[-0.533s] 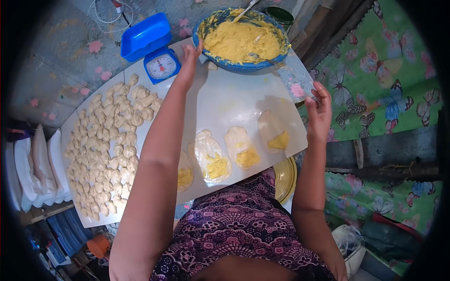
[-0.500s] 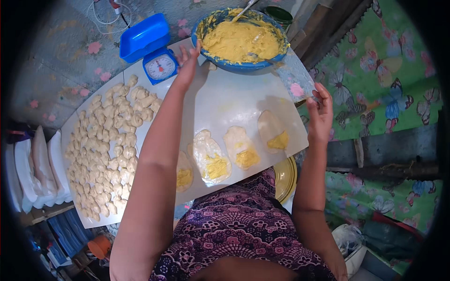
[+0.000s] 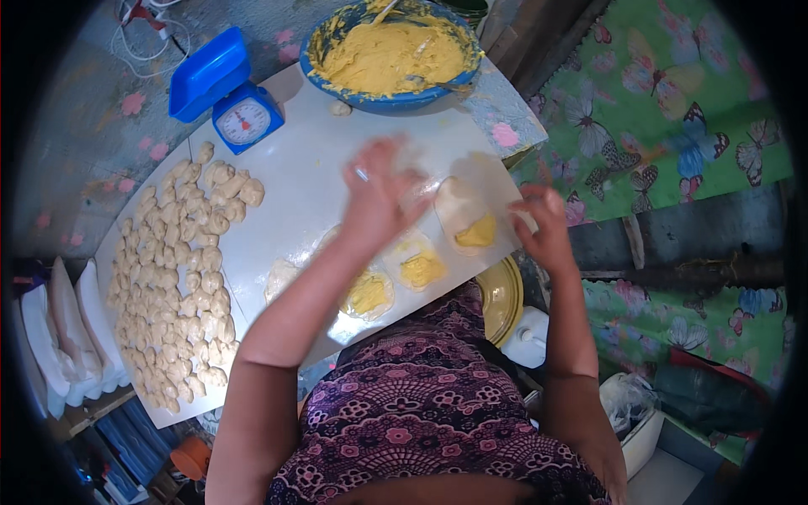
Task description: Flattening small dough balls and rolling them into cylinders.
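Observation:
My left hand [image 3: 382, 185] is blurred by motion over the middle of the white board [image 3: 295, 177], fingers spread, with nothing visible in them. My right hand [image 3: 543, 223] hangs by the board's right edge with fingers curled but apart and empty. It is beside the rightmost flattened dough piece [image 3: 450, 198], which has yellow filling [image 3: 476, 231] on it. More flattened pieces with filling [image 3: 421, 269] lie along the front edge, partly hidden by my left arm. Several small dough lumps [image 3: 172, 295] cover the board's left side.
A blue bowl of yellow mixture [image 3: 391, 55] with utensils stands at the back, beside a blue scale [image 3: 244, 118]. White stacked trays [image 3: 63, 337] are at the left, a yellow plate [image 3: 505, 299] is below the board's right edge, and a green butterfly sheet [image 3: 648, 126] hangs at right.
My left hand has moved down and right from beside the bowl to over the flattened dough. My right hand has moved slightly down and left. The view has shifted a little.

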The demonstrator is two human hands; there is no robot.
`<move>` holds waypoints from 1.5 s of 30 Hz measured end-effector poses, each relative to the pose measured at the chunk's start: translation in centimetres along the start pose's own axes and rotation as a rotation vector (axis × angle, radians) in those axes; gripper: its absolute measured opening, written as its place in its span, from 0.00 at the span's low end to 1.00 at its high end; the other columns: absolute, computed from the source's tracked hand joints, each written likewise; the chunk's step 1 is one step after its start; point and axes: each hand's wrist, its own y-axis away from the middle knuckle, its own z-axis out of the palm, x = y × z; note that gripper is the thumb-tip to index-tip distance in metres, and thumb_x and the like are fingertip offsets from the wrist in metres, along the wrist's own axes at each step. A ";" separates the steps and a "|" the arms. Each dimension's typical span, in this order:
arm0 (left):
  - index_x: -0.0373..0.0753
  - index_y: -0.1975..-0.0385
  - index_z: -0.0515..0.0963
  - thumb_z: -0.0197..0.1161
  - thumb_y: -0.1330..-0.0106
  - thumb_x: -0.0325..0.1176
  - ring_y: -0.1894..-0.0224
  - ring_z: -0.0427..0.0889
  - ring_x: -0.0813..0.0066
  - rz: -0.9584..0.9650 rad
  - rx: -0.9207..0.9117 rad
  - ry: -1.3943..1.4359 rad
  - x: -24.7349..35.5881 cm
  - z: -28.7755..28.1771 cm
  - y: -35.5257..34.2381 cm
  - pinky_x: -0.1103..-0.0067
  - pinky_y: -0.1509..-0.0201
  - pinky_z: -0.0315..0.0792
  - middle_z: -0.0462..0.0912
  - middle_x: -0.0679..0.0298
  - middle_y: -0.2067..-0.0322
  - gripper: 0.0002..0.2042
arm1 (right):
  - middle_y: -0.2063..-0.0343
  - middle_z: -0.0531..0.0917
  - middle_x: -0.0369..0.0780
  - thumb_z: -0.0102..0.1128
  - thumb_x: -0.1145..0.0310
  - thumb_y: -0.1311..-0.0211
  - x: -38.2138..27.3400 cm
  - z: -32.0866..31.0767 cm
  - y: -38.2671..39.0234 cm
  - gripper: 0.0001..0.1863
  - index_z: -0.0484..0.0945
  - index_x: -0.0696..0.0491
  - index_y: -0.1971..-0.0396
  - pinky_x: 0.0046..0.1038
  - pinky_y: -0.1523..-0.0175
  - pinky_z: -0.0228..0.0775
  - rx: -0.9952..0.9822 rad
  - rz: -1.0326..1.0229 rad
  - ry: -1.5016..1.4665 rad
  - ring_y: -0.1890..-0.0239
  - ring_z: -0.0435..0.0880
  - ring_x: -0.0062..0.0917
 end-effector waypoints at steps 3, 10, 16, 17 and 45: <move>0.44 0.73 0.81 0.69 0.48 0.40 0.37 0.61 0.55 0.201 -0.226 0.098 5.0 4.0 4.1 0.54 0.40 0.53 0.67 0.60 0.41 0.09 | 0.61 0.77 0.37 0.67 0.72 0.51 1.3 0.3 3.7 0.11 0.83 0.46 0.66 0.34 0.48 0.61 -0.197 -0.006 -0.131 0.52 0.73 0.33; 0.42 0.72 0.81 0.63 0.48 0.37 0.41 0.66 0.62 0.383 -0.270 -0.177 6.4 9.0 4.9 0.63 0.41 0.56 0.72 0.64 0.46 0.07 | 0.64 0.77 0.34 0.69 0.68 0.55 1.7 2.4 4.3 0.10 0.85 0.43 0.69 0.33 0.47 0.61 -0.159 0.012 -0.122 0.54 0.73 0.29; 0.41 0.73 0.80 0.62 0.50 0.32 0.45 0.68 0.64 0.481 -0.244 -0.199 5.9 9.2 4.1 0.64 0.45 0.56 0.74 0.65 0.52 0.05 | 0.62 0.76 0.32 0.64 0.67 0.51 2.4 3.0 2.4 0.07 0.81 0.46 0.70 0.34 0.43 0.57 -0.274 -0.314 0.006 0.51 0.71 0.29; 0.41 0.73 0.80 0.62 0.50 0.32 0.45 0.68 0.64 0.491 -0.245 -0.200 5.9 8.8 3.5 0.64 0.45 0.56 0.74 0.65 0.52 0.05 | 0.62 0.76 0.32 0.64 0.67 0.51 2.9 3.0 2.5 0.07 0.81 0.46 0.70 0.34 0.43 0.57 -0.266 -0.308 0.010 0.51 0.71 0.29; 0.38 0.62 0.80 0.65 0.46 0.30 0.48 0.67 0.58 -0.317 -0.347 -0.069 3.1 6.8 1.2 0.64 0.48 0.55 0.74 0.59 0.55 0.11 | 0.57 0.75 0.36 0.64 0.64 0.47 3.6 5.7 -1.4 0.08 0.79 0.50 0.68 0.41 0.42 0.50 -0.114 0.084 -0.003 0.48 0.68 0.31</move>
